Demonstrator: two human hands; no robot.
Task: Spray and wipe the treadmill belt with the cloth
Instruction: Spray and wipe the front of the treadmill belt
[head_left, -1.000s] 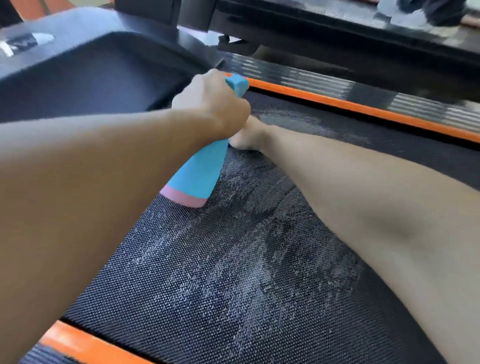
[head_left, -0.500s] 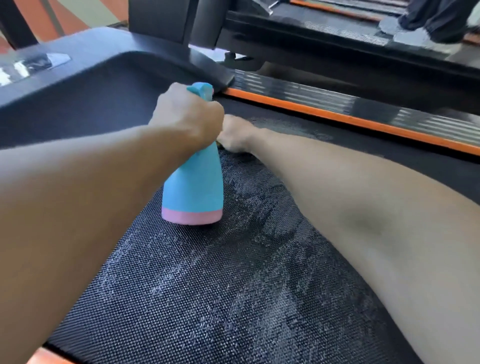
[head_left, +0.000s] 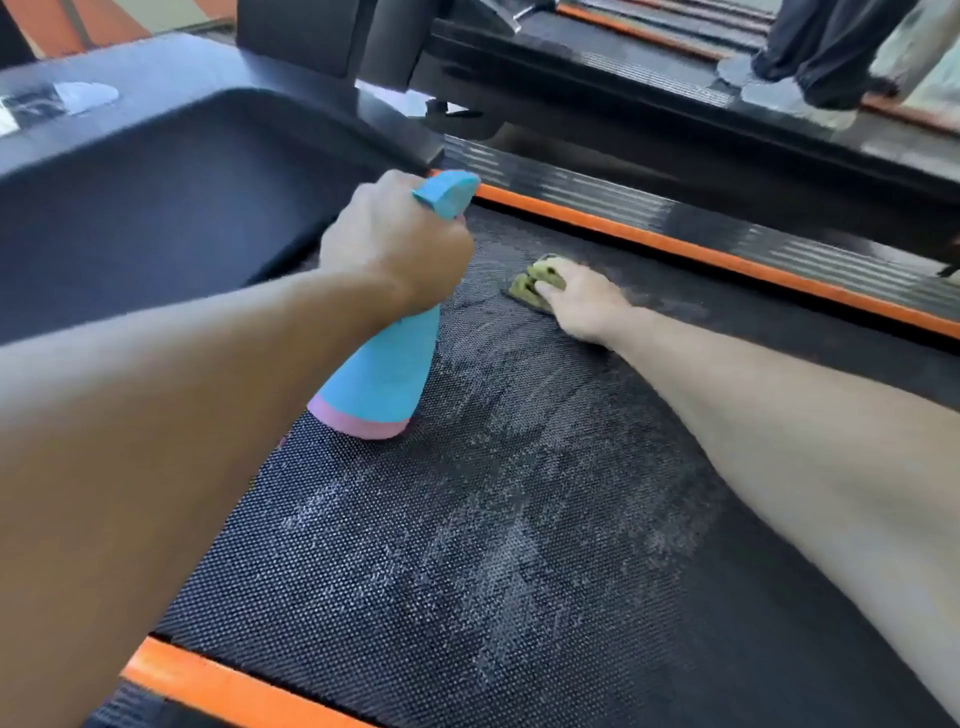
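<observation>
Right hand (head_left: 582, 301) presses flat on the olive cloth (head_left: 535, 283) at the treadmill belt (head_left: 519, 519) far end, just beside the orange rail. I see my left hand (head_left: 395, 244) wrapped round the tilted blue spray bottle (head_left: 384, 374); its base could drag the wet belt.

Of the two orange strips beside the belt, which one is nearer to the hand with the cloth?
The far orange strip, along the belt's upper right edge. The right hand presses the cloth near it; the near strip lies bottom left.
</observation>
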